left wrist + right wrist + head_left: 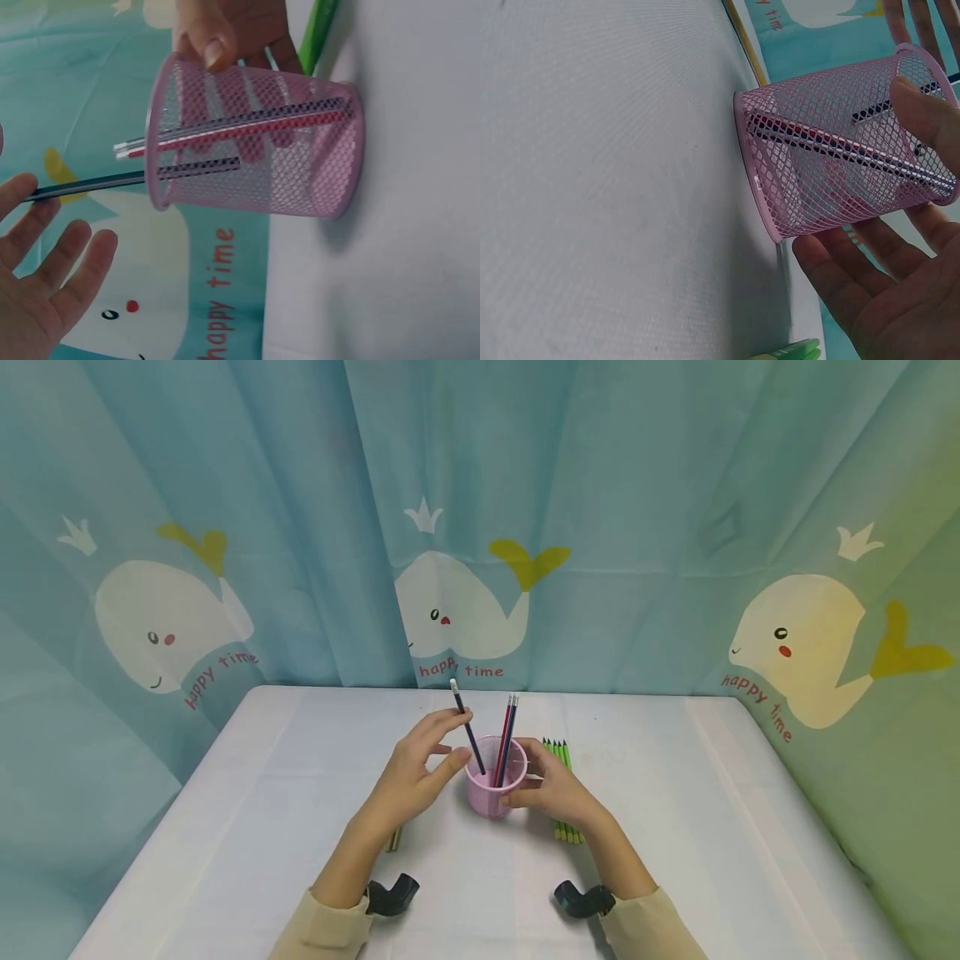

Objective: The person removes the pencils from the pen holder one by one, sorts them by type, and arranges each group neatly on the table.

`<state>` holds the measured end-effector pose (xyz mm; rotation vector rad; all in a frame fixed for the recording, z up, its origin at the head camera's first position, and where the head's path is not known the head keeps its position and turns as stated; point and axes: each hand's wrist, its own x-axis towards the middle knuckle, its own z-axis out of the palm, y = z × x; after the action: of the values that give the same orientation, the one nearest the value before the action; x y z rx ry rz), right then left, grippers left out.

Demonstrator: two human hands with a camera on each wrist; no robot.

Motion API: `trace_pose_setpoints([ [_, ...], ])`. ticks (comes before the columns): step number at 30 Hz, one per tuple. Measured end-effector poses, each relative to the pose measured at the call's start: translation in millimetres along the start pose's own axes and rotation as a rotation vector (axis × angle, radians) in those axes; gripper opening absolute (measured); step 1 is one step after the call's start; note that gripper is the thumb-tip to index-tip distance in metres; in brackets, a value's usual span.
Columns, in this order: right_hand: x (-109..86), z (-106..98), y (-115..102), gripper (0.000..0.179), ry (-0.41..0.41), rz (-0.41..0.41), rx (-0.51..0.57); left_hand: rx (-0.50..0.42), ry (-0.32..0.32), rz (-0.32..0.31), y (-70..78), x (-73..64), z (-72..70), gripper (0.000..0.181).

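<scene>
A pink mesh pen cup [489,803] stands upright on the table. My right hand [558,789] holds it from the right side, thumb at the near side and fingers around the far side. Inside lean a red pencil [503,731] and a dark pencil [512,727], eraser ends up. Above the rim, my left hand [412,777] pinches another dark pencil [90,184] near its eraser end. That pencil's lower end is inside the cup, short of the bottom in the left wrist view. The other left fingers are spread.
Several green pencils [566,831] lie side by side beneath and right of my right hand. Gold-coloured pencils [393,839] lie partly hidden below my left forearm. A curtain [637,635] with whale prints hangs behind the white table [300,793]. Each wrist bears a black device [393,895].
</scene>
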<state>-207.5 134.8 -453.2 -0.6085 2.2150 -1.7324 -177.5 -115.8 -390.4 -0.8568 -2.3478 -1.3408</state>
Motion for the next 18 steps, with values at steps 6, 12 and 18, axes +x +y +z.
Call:
trace_pose_setpoints([
  [6,-0.3,0,-1,0.081,-0.002,-0.004,0.004,0.003,0.026,0.001,3.7,0.5,-5.2,0.047],
  [12,-0.4,0,-1,0.081,0.003,0.008,0.003,0.016,0.049,0.001,8.3,0.0,-11.5,0.047],
  [18,0.0,1,-1,0.081,0.011,0.014,0.004,0.008,0.089,0.028,12.2,1.0,-16.3,0.047],
])
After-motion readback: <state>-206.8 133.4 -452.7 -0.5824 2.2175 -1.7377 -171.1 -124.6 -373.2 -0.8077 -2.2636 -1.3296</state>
